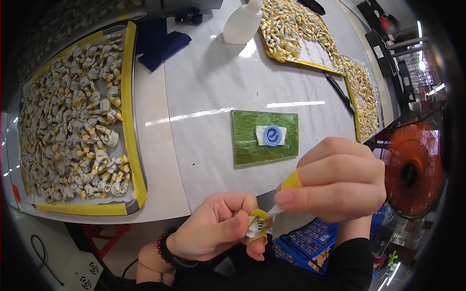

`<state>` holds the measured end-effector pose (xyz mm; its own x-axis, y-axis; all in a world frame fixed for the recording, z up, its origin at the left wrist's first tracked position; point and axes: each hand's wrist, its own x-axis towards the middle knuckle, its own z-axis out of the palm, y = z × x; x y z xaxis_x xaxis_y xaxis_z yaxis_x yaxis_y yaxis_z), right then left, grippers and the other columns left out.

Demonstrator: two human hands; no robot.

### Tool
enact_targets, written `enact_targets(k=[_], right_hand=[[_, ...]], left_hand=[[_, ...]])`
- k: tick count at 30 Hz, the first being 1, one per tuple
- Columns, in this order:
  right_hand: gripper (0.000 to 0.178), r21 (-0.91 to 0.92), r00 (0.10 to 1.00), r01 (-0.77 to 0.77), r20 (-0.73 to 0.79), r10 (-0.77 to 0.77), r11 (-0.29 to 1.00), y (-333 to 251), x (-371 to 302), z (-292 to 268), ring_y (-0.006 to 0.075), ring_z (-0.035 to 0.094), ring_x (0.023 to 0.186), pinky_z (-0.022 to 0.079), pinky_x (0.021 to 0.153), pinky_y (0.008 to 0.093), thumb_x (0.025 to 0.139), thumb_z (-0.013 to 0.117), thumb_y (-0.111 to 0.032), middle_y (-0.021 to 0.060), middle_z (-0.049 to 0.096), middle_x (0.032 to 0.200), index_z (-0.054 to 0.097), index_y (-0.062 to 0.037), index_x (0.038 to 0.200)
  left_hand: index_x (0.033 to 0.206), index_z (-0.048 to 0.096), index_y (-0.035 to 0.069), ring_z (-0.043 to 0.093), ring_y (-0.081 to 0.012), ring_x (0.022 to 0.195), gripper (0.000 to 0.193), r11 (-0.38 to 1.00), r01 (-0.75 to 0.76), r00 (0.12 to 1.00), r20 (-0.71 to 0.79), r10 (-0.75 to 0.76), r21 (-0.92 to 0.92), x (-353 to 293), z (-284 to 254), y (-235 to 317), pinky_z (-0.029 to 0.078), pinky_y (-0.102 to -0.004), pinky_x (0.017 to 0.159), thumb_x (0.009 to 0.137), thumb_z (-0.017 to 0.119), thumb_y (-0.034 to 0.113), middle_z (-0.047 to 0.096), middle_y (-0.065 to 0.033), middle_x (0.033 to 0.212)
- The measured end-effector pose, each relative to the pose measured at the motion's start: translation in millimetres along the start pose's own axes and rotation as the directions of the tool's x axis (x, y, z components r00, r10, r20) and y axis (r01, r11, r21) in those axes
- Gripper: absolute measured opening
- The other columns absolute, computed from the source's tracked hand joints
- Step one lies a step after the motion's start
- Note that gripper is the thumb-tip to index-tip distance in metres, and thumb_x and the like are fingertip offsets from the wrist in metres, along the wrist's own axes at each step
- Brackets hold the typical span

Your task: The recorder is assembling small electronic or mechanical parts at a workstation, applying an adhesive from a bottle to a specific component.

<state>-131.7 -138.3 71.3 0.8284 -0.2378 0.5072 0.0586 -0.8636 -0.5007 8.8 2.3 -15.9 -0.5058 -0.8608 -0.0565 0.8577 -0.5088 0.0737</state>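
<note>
On my feed: left hand [213, 228] low, thumb and fingers pinched. Right hand [340, 182] higher, close by, fingers curled, knuckles bent. I see right forearm [353, 230] rising from below.

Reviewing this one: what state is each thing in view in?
Left hand: pinching a small white piece
Right hand: pinching a thin pale item
Green board: lying flat
Blue disc: on a white pad
White bottle: standing
Left tray: largely filled
Upper right tray: partly filled
Navy cloth: folded
Fan: running or not, cannot tell
</note>
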Motion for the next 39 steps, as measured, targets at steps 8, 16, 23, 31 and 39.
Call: enact_targets(k=[8,16,23,31,39], right_hand=[[0.019,0.023,0.994,0.1,0.038,-0.101,0.995,0,-1,6,0.0141,0.057,0.056,0.046,0.047,0.0201,0.058,0.066,-0.01,0.0052,0.062,0.071,0.07,-0.0034,0.076],[0.029,-0.195,0.954,0.253,0.212,-0.211,0.948,-14,12,-5,0.0145,0.055,0.057,0.042,0.047,0.0204,0.046,0.065,-0.01,0.0049,0.06,0.071,0.068,-0.0015,0.074],[0.031,-0.155,0.977,0.164,0.159,-0.139,0.974,-15,12,0,0.0136,0.054,0.055,0.041,0.046,0.0193,0.047,0.066,-0.012,0.0044,0.059,0.069,0.069,-0.0011,0.076],[0.012,-0.026,1.0,-0.001,-0.004,0.0,1.0,-22,2,2,0.0131,0.055,0.055,0.043,0.046,0.0197,0.068,0.072,-0.009,0.0051,0.062,0.072,0.065,-0.0025,0.076],[0.014,-0.075,0.998,-0.016,0.054,0.02,0.997,-35,-10,-1,0.0134,0.056,0.061,0.043,0.047,0.0207,0.066,0.072,-0.006,0.0039,0.06,0.075,0.065,-0.0058,0.078]], left_hand=[[0.094,0.05,0.001,0.063,-0.0138,0.073,0.029,0.993,0.118,0.993,0.0,-0.118,-0.012,4,6,2,0.053,-0.0291,0.072,0.092,0.054,0.03,0.063,-0.0085,0.082],[0.091,0.05,0.003,0.061,-0.0114,0.067,0.025,0.995,0.103,0.995,0.002,-0.103,-0.012,7,5,4,0.053,-0.0291,0.069,0.092,0.054,0.027,0.061,-0.0069,0.075],[0.088,0.05,0.003,0.061,-0.0109,0.066,0.023,0.996,0.079,0.997,-0.018,-0.08,-0.042,8,6,7,0.053,-0.0283,0.069,0.092,0.054,0.025,0.061,-0.0064,0.071],[0.094,0.056,-0.005,0.063,-0.0153,0.074,0.046,0.898,-0.219,0.903,-0.27,0.335,0.381,3,37,9,0.051,-0.0277,0.07,0.069,0.081,0.023,0.064,-0.0122,0.083],[0.089,0.059,-0.005,0.063,-0.0187,0.077,0.037,0.636,-0.355,0.865,-0.018,0.502,0.685,2,23,9,0.049,-0.0287,0.07,0.067,0.082,0.013,0.065,-0.0154,0.087]])
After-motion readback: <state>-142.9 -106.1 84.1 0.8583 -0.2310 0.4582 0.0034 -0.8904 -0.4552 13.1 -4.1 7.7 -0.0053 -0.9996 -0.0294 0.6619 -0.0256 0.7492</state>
